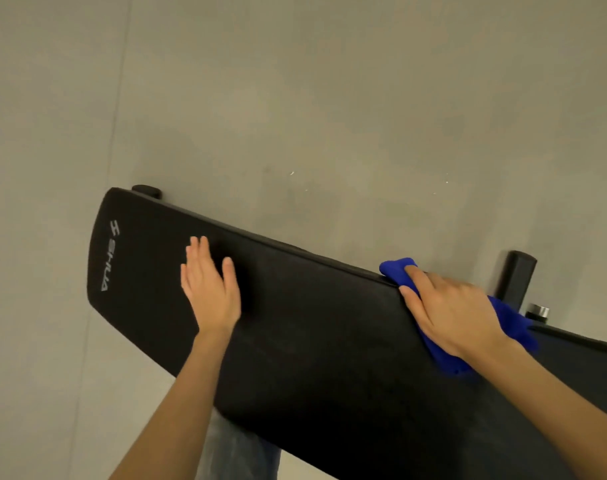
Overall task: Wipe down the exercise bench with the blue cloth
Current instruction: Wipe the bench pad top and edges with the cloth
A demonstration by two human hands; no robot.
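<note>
A long black padded exercise bench (323, 327) runs from the left to the lower right, with a pale logo near its left end. My left hand (210, 289) rests flat on the pad near that end, fingers straight. My right hand (451, 313) presses the blue cloth (399, 270) against the bench's far edge, fingers spread over it. The cloth bunches out past my fingertips and trails behind my wrist.
Grey floor (295, 98) lies all round the bench. A black post of the frame (515, 277) and a metal knob (536, 311) stand just beyond the far edge by my right hand. A black foot cap (147, 191) shows at the left end. My jeans-clad leg (236, 452) is under the near edge.
</note>
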